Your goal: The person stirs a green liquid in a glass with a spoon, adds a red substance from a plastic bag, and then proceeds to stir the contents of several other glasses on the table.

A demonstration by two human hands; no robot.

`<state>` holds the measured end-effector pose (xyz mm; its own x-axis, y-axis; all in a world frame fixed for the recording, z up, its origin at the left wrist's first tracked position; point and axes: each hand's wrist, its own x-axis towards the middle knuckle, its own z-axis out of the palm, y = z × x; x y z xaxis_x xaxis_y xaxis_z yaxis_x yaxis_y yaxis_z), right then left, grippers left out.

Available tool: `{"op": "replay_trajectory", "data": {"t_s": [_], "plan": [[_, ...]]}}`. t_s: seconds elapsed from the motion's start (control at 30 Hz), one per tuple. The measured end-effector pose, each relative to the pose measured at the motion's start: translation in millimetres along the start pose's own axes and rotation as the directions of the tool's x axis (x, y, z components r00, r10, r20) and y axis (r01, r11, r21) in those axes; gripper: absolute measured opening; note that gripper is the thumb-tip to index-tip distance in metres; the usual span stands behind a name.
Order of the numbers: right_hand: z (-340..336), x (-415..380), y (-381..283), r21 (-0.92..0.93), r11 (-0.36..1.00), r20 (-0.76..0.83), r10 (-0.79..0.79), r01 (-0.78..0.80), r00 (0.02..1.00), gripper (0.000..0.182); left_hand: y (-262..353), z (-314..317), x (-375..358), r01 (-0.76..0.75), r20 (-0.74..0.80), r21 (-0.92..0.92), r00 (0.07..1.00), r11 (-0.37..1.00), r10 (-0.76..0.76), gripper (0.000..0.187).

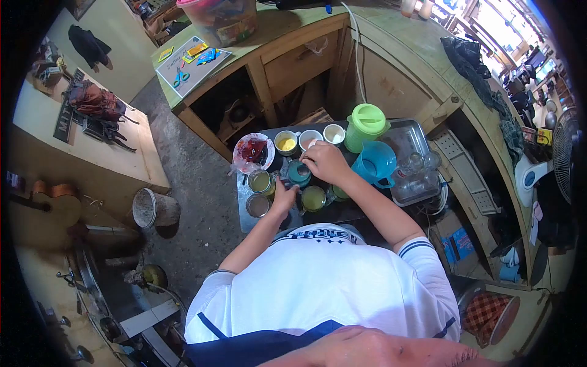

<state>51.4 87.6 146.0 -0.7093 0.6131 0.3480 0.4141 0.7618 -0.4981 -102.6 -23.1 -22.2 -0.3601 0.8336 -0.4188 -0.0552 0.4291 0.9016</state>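
One teal cup (298, 175) sits between the left hand (284, 197) and right hand (323, 162).

Grey sheet on the green counter: the sheet (197, 73) bears handwriting in dark strokes, read as "Daftar M"; any further letters cannot be made out.
Packets on the sheet: yellow and blue packets (194, 50) carry print too small to read.
Dark strip beside the backpack: the strip (62, 122) shows large pale capitals running along its length; an M and a T are legible, full spelling uncertain.
White shirt, chest: the shirt (333, 263) has dark block lettering, foreshortened and unreadable, plus a row of small star marks.
Blue packet, lower shelf: the packet (461, 241) has printed patches; wording illegible.
Yellow pack near the fan: the pack (543, 136) has dark marks, too small to read.
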Motion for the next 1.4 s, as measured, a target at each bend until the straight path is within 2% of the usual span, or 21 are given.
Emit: {"op": "replay_trajectory", "data": {"t_s": [0.03, 0.07, 0.1, 0.17, 0.23, 0.33, 0.4, 0.43, 0.5, 0.53, 0.57, 0.6, 0.67, 0.77, 0.83, 0.93, 1.03, 1.1, 1.23, 1.3, 1.4], "plan": [[-1, 3, -3, 0.039, 0.998, -0.075, -0.044, 0.047, 0.996, 0.011, 32, -4, -22, 0.143, 0.030, -0.078, 0.990, 0.987, -0.141, 0.075], [-1, 6, -7, 0.075, 0.993, -0.152, -0.083, 0.096, 0.985, 0.011, 82, -10, -55, 0.300, 0.104, -0.111, 0.952, 0.948, -0.289, 0.088], [0, 11, -12, 0.076, 0.993, -0.154, -0.082, 0.095, 0.985, 0.011, 91, -15, -64, 0.300, 0.104, -0.109, 0.952, 0.948, -0.289, 0.088], [7, 23, -25, 0.216, 0.970, -0.183, -0.069, 0.109, 0.981, 0.011, 93, -32, -76, -0.047, 0.012, -0.187, 0.999, 0.981, 0.050, 0.079], [21, 37, -37, 0.278, 0.947, -0.192, -0.111, 0.162, 0.975, 0.012, 95, -61, -66, -0.373, -0.184, -0.038, 0.914, 0.927, 0.361, 0.066], [50, 52, -48, 0.259, 0.930, -0.099, -0.242, 0.259, 0.965, 0.013, 54, -121, -20, -0.461, -0.259, 0.106, 0.842, 0.881, 0.473, 0.054], [73, 56, -43, 0.219, 0.933, -0.041, -0.284, 0.286, 0.958, 0.013, 29, -147, 2, -0.280, -0.375, 0.192, 0.865, 0.941, 0.334, 0.049], [85, 58, -39, 0.176, 0.935, 0.022, -0.315, 0.307, 0.949, 0.013, 20, -153, 6, -0.282, -0.383, 0.193, 0.860, 0.940, 0.336, 0.049], [106, 58, -29, 0.192, 0.917, 0.020, -0.360, 0.350, 0.933, 0.014, 2, -163, 12, -0.182, -0.108, 0.152, 0.974, 0.971, 0.199, 0.049], [117, 57, -25, 0.133, 0.924, 0.084, -0.372, 0.360, 0.924, 0.013, -6, -164, 17, -0.126, -0.050, 0.152, 0.990, 0.980, 0.135, 0.054], [127, 56, -20, 0.071, 0.926, 0.148, -0.379, 0.372, 0.914, 0.013, -13, -164, 25, -0.130, -0.058, 0.147, 0.989, 0.981, 0.139, 0.054], [133, 55, -20, 0.007, 0.910, 0.182, -0.408, 0.414, 0.895, 0.012, -18, -162, 31, -0.145, 0.042, 0.123, 0.989, 0.982, 0.141, 0.060], [144, 51, -18, 0.050, 0.918, 0.208, -0.396, 0.394, 0.895, 0.012, -29, -161, 37, -0.226, 0.197, 0.070, 0.958, 0.972, 0.208, 0.064], [148, 52, -23, 0.103, 0.930, 0.187, -0.366, 0.352, 0.912, 0.013, -20, -161, 37, -0.139, 0.295, 0.045, 0.948, 0.989, 0.119, 0.058], [149, 54, -24, 0.111, 0.935, 0.146, -0.352, 0.338, 0.925, 0.013, -11, -159, 33, -0.096, 0.297, 0.037, 0.951, 0.995, 0.081, 0.057], [156, 54, -22, -0.065, 0.921, 0.203, -0.365, 0.384, 0.909, 0.012, -11, -157, 35, -0.054, 0.329, 0.014, 0.943, 0.998, 0.046, 0.054], [158, 56, -22, 0.102, 0.965, 0.182, -0.255, 0.240, 0.950, 0.012, -18, -156, 38, -0.018, 0.362, -0.068, 0.931, 0.998, 0.041, 0.051], [153, 55, -20, -0.094, 0.955, 0.170, -0.263, 0.282, 0.950, 0.012, -25, -156, 40, 0.019, 0.367, -0.137, 0.929, 0.990, 0.033, 0.050], [147, 54, -20, 0.034, 0.983, 0.272, -0.182, 0.180, 0.945, 0.013, -50, -162, 54, 0.010, 0.297, -0.020, 0.955, 1.000, -0.004, 0.046], [141, 54, -22, 0.053, 0.966, 0.101, -0.259, 0.254, 0.961, 0.013, -55, -163, 59, -0.008, 0.257, 0.055, 0.966, 0.998, -0.006, 0.046], [142, 51, -25, -0.064, 0.976, 0.217, -0.190, 0.208, 0.958, 0.013, -39, -160, 51, 0.008, 0.233, 0.121, 0.972, 0.993, -0.037, 0.045]]}}
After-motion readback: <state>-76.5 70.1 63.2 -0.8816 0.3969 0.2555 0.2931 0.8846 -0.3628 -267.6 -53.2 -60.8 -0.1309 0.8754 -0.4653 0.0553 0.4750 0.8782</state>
